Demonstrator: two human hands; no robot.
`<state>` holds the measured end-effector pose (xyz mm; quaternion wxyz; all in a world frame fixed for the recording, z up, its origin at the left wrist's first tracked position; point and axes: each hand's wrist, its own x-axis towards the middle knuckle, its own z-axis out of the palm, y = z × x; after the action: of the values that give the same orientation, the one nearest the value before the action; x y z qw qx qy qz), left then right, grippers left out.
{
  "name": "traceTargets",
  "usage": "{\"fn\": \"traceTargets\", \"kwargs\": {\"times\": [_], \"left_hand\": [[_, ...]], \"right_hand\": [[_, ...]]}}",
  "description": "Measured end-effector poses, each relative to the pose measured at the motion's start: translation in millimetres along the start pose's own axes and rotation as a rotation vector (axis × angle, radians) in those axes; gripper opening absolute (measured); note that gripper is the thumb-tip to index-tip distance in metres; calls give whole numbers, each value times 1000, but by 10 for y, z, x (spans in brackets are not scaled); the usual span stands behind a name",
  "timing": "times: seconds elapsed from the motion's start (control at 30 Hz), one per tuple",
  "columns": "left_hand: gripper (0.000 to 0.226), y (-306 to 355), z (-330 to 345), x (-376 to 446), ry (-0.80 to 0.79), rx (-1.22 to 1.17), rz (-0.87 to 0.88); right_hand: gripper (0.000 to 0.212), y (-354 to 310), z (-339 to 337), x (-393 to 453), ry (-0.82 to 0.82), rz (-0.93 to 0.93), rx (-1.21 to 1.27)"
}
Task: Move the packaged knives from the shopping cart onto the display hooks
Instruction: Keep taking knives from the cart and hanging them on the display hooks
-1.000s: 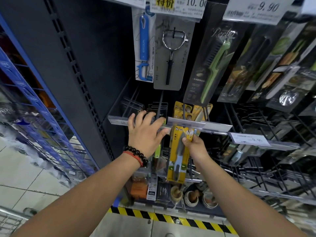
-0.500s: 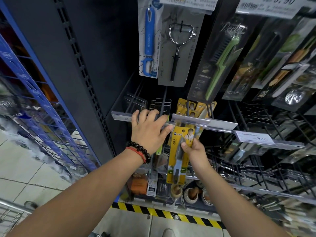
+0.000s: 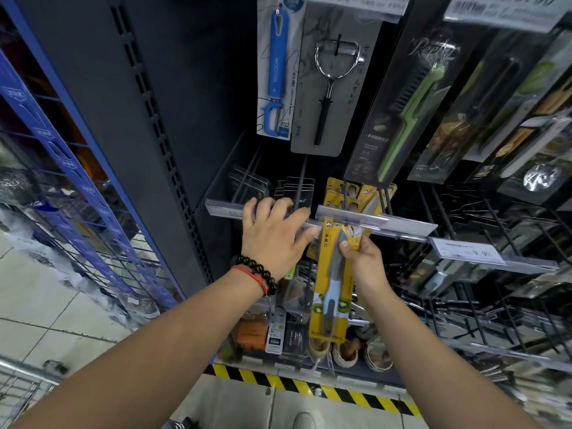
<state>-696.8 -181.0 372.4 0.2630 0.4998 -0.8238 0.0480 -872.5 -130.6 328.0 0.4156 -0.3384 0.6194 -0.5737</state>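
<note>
— Dark grey shelving upright fills the upper left and middle of the frame, doesn't it, with pale floor tiles below it?

— Yes, and a blue wire rack runs down the left edge. At the lower left corner you catch the metal bars of a shopping cart. Along the bottom, a yellow-and-black hazard stripe marks the foot of the shelving.

— What hangs up top?

— Carded kitchen tools: a blue-handled peeler on a white card, a steel peeler with a black handle on a grey card, and a green-handled tool in a dark box to the right. White price tags sit further right.

— And the hands?

— Both arms reach in from the bottom. The left hand, with a black bead bracelet and red cord at the wrist, lies with fingers spread and lightly bent over the clear plastic price rail in the middle of the frame, resting on it. I see nothing held in it.

— The right?

— The right hand pinches a long yellow carded knife package near its upper part, thumb in front, fingers curled behind. The package hangs upright just right of centre, its top tucked under the rail, where more yellow knife cards hang behind on black wire display hooks. Whether its hole is on a hook, I cannot tell.
</note>
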Motion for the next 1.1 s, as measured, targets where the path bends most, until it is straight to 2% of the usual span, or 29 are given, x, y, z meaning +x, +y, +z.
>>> {"fn": "traceTargets", "kwargs": {"times": [0.1, 0.2, 0.3, 0.33, 0.43, 0.47, 0.7, 0.87, 0.97, 1.03, 1.1], "left_hand": [[37, -1, 9, -1, 3, -2, 2], [37, 0, 6, 0, -3, -2, 3], [38, -2, 7, 6, -4, 0, 2], [38, -7, 9, 7, -7, 0, 2], [38, -20, 10, 5, -15, -1, 4], [38, -21, 6, 5, -19, 1, 4], [39, -24, -50, 1, -56, 32, 22], [41, -11, -110, 0, -97, 31, 29], [48, -11, -179, 24, -191, 1, 23], [53, -13, -249, 50, -257, -27, 23], [54, -23, -356, 24, -243, -67, 24]], "right_hand": [[35, 14, 18, 93, 5, 33, 15], [64, 125, 5, 224, -12, 44, 10], [75, 263, -25, 379, -29, 67, 18], [75, 243, -18, 397, -18, 81, 18], [44, 121, 20, 383, -12, 109, -26], [41, 95, 25, 384, -9, 119, -36], [54, -19, -57, 336, 28, 196, -56], [38, 75, -250, 172, 171, 253, -64], [25, 156, -363, 26, 227, 287, -73], [16, 133, -390, -93, 211, 224, -114], [16, 43, -353, -220, 180, 89, -212]]}}
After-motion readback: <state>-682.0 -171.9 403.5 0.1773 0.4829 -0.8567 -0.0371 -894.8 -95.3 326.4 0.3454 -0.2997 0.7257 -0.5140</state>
